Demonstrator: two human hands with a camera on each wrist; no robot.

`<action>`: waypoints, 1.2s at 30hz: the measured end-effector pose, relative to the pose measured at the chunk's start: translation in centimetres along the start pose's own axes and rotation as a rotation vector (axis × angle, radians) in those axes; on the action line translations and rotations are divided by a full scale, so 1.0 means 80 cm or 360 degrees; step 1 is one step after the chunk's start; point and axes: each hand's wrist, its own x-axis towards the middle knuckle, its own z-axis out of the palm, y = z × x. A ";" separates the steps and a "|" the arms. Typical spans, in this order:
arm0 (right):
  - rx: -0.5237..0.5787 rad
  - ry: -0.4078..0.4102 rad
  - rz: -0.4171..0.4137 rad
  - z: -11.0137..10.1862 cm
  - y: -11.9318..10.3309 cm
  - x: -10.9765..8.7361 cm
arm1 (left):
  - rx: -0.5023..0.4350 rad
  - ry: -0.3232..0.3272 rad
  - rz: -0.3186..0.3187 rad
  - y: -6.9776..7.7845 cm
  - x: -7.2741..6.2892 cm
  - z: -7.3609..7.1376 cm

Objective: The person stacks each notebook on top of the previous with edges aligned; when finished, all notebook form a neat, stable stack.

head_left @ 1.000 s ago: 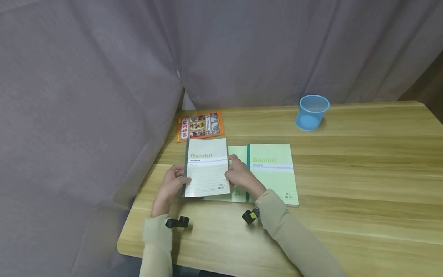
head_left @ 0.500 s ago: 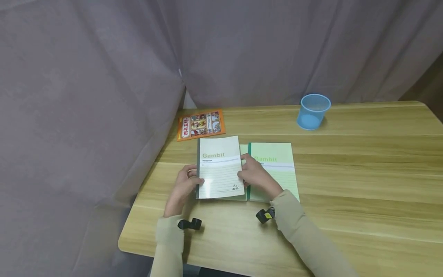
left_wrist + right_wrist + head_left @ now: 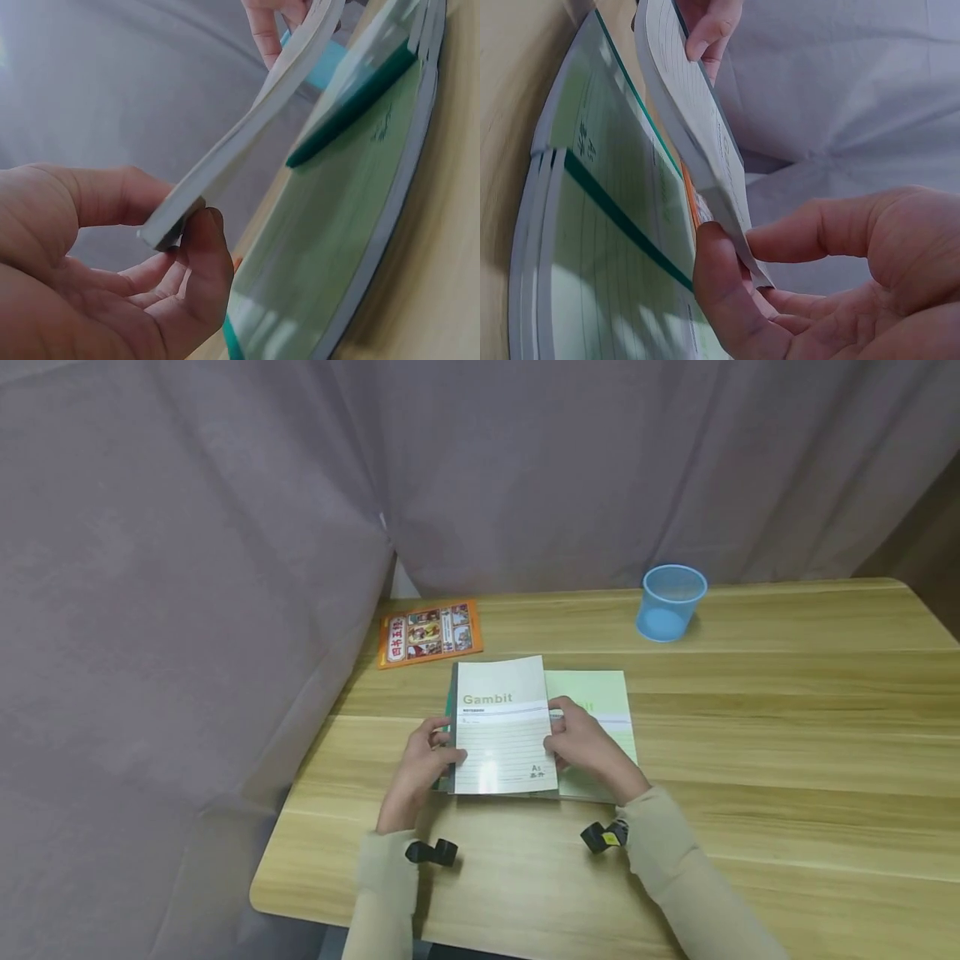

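Both hands hold a white Gambit notebook (image 3: 502, 727) with a dark spine, raised above green notebooks on the table. My left hand (image 3: 422, 764) pinches its spine edge, thumb on the cover and fingers beneath. On the opposite edge, my right hand (image 3: 592, 743) pinches it the same way. The left wrist view shows the white notebook (image 3: 247, 135) bowed slightly between the hands. Below lie the green notebooks (image 3: 622, 247) with dark green spines, one group overlapping the other. In the head view the white notebook covers most of the left green one and part of the right green notebook (image 3: 607, 693).
An orange comic-style book (image 3: 430, 633) lies at the back left of the wooden table (image 3: 787, 718). Farther right, near the back edge, stands a blue mesh bin (image 3: 670, 603). Grey curtains (image 3: 525, 477) hang behind and along the left side.
Both hands have carried the white notebook to the right, from over the left green notebook to partly over the right one. The grips look the same.
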 end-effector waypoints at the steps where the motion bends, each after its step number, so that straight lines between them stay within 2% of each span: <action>1: -0.0001 0.0007 0.0000 -0.003 0.001 -0.002 | 0.0011 0.0004 0.0000 0.002 0.000 0.003; 10: 0.0014 0.0084 0.0000 -0.027 0.009 -0.016 | 0.0047 -0.0006 -0.0022 0.013 0.007 0.033; 18: 0.0033 0.0117 0.0045 -0.047 0.016 -0.030 | 0.0084 -0.0027 0.0016 0.018 0.007 0.064; 28: -0.0040 0.0140 0.0071 -0.071 0.024 -0.048 | 0.0080 -0.0101 0.0037 0.021 0.007 0.091; 36: -0.0015 0.0174 0.0106 -0.086 0.040 -0.055 | 0.0108 -0.0134 0.0069 0.023 0.009 0.111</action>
